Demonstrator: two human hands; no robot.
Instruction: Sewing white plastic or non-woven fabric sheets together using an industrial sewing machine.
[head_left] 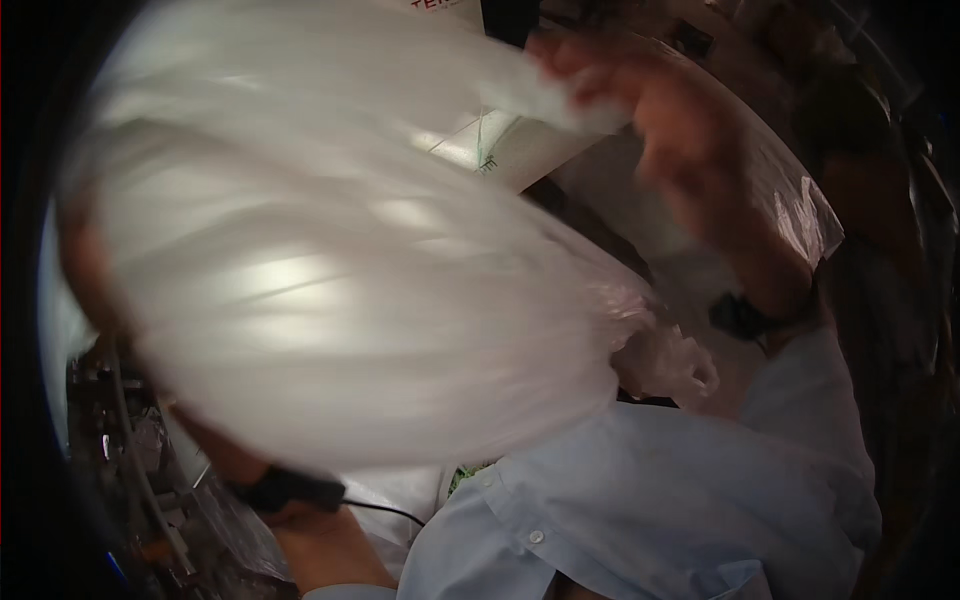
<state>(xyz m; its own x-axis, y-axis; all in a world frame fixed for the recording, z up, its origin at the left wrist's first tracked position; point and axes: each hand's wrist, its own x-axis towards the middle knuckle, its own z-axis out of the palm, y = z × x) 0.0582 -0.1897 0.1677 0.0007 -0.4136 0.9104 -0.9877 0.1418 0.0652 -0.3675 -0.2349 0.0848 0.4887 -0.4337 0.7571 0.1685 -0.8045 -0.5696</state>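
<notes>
A large, bulging white plastic bag (340, 300) fills the left and middle of the head view, smeared by motion. Its gathered, crumpled end (680, 365) hangs at the right, in front of my light blue shirt. At the upper right, my right hand (685, 135) is blurred, with its fingers closed on a corner of the bag that tapers toward them. My left hand (85, 255) lies against the bag's far left side; its fingers are hidden behind the plastic.
Behind the bag stands a pale box or panel (545, 150) with printed marks. Clear plastic sheeting (800, 220) lies beyond my right forearm. Cables and dark clutter (135, 430) crowd the lower left. A black band with a thin cord (290, 490) circles my left wrist.
</notes>
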